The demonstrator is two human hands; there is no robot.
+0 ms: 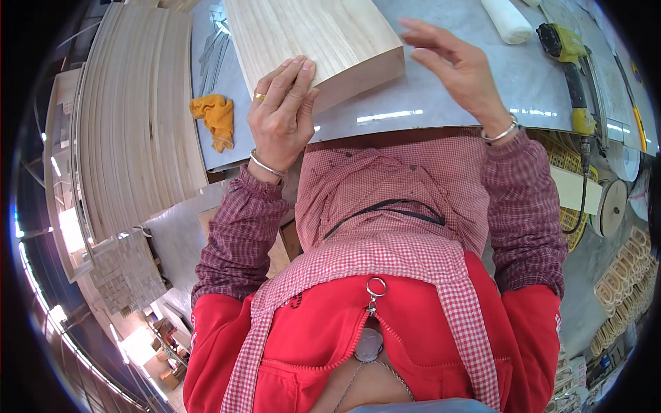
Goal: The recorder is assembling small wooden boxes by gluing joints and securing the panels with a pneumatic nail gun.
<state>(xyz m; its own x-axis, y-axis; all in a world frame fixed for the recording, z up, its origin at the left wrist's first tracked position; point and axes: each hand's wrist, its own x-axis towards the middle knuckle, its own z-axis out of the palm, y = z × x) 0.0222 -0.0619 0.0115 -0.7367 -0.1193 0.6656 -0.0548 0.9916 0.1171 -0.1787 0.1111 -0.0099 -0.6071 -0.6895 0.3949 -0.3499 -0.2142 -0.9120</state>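
We rest our left hand point(281, 117), fingers flat, on the wooden box point(317, 38), which lies just left of our empty, unclenched right hand point(458, 72).

Box point(310, 38): pale bare wood, plain, unpainted. Top face flat, grain streaked lengthwise in light tan and cream. Near side smooth, in shade, duller than top. Edges straight, visible right corner crisp. Lies flat on grey table point(421, 100), close to front edge, turned slightly askew to it. Near left corner hidden; far end out of view. Inside not visible.
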